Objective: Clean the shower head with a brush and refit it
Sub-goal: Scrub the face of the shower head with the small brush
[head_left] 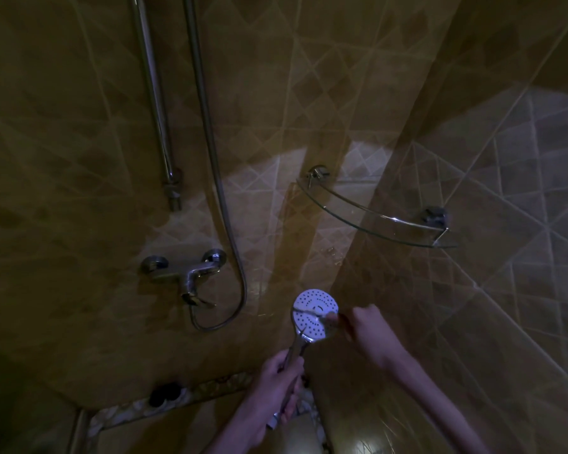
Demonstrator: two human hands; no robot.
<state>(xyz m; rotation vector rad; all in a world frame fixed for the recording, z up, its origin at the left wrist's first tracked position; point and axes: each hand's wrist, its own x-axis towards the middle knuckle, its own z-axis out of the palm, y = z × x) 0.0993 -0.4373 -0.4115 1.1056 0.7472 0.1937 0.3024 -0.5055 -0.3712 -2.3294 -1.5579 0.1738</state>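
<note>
The left hand [276,385] clamped the shower head [314,314] by its handle, face tilted up toward the camera for scrubbing; the right hand [369,326] pinched the brush [333,319] against that face

left hand [277,385] grips shower head [313,314] (face up), right hand [369,327] holds brush [333,319].

— What is there to set things on?
— A curved glass corner shelf [374,217], fixed to the tiled walls by two metal brackets.
— And lower down?
— The floor [184,430], glossy tile with a pebble border [164,404], and a dark round thing [164,393] on that border.
</note>
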